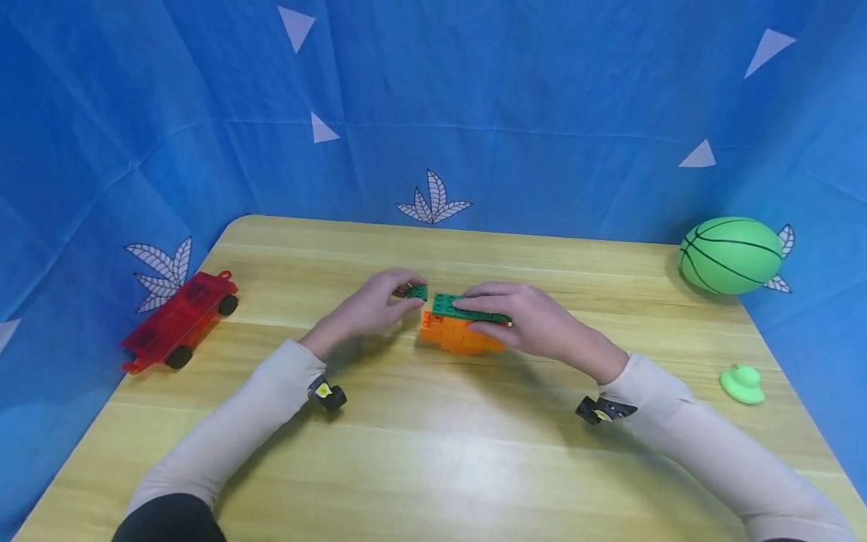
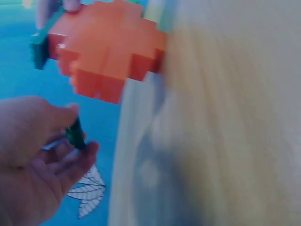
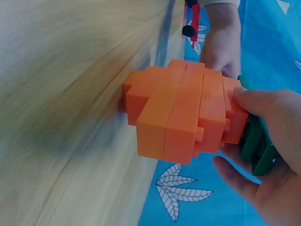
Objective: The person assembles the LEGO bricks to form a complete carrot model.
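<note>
An orange block assembly [image 1: 462, 336] with stepped sides stands near the middle of the table, topped by a green studded plate [image 1: 445, 305]. My right hand [image 1: 528, 316] grips it from the right, thumb against the orange side and fingers over the green top. Just left of the assembly, my left hand [image 1: 379, 305] pinches a small green block [image 1: 418, 292] between thumb and fingers, apart from the assembly. The left wrist view shows the green block [image 2: 75, 134] edge-on. In the right wrist view the orange blocks [image 3: 181, 113] show their smooth stepped faces, and the left hand is partly hidden behind them.
A red transparent toy wagon [image 1: 179, 320] with black wheels sits at the table's left edge. At the back right corner lies a green ball [image 1: 731, 256] with black lines. A small light-green hat-shaped toy [image 1: 742, 384] is near the right edge. Blue cloth [image 1: 515, 120] hangs around the table.
</note>
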Available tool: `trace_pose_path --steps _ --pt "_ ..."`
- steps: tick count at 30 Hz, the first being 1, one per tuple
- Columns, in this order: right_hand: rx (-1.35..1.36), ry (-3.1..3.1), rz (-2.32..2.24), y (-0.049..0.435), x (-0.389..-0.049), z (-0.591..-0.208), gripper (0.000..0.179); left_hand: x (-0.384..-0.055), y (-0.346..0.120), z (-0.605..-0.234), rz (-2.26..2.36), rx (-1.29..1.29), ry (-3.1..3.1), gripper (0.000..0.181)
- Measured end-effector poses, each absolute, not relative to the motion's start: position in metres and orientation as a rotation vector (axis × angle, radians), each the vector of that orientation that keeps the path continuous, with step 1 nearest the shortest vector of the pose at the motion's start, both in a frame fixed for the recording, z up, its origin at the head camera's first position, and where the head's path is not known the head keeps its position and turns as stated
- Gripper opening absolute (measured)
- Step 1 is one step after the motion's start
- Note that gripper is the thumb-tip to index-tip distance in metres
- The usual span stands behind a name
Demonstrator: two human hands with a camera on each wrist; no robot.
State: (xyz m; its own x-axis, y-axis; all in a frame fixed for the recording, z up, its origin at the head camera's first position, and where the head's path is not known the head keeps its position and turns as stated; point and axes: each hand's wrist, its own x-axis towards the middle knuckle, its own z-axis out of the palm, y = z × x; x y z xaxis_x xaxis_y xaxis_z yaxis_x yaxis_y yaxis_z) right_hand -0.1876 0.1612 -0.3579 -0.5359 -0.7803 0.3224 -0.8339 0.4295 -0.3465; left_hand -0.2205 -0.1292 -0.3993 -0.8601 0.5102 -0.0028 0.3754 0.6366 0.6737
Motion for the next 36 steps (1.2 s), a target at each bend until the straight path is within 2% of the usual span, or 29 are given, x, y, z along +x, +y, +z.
trace_pose_path --steps 7,12,36 --pt "1.458 -2.551 0.753 0.16 -0.188 -0.36 0.038 -0.204 -0.125 -0.378 1.306 0.979 2.575 0.038" --pt "1.458 -2.546 0.771 0.16 -0.187 -0.36 0.037 -0.192 -0.12 -0.364 1.253 1.081 2.571 0.034" --pt "1.455 -2.509 0.851 0.157 -0.191 -0.366 0.035 -0.195 -0.116 -0.354 1.224 1.054 2.475 0.032"
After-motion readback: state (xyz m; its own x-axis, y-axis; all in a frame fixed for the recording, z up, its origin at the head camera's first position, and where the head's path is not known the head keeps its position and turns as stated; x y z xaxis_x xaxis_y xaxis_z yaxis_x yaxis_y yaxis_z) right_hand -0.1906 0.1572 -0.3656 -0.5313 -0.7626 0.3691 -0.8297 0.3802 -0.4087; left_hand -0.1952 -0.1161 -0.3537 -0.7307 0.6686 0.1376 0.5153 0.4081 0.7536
